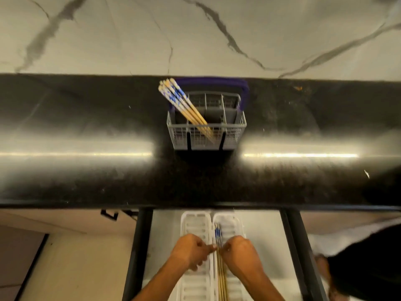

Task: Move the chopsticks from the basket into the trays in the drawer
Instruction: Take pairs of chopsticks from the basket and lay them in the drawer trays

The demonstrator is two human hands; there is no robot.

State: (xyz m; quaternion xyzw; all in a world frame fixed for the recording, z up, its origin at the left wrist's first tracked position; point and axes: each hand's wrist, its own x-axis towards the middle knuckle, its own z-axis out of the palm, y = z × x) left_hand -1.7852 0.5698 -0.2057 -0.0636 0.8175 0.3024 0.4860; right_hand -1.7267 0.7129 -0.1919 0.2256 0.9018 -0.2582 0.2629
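A grey wire basket [235,129] with a purple handle stands on the black counter. Several chopsticks [184,105] with blue-and-white tops lean to the left out of its left compartment. Below the counter the drawer [260,235] is open, with two white ribbed trays side by side: the left tray [195,222] and the right tray [230,224]. Several chopsticks [218,233] lie along the left edge of the right tray. My left hand [191,250] and my right hand [240,253] meet over them, fingertips pinched on these chopsticks.
The black counter [108,170] runs across the view with bright glare strips, and a marbled white wall [195,35] rises behind it. Dark drawer rails [138,246] frame the drawer. A dark garment and white cloth [358,268] fill the lower right.
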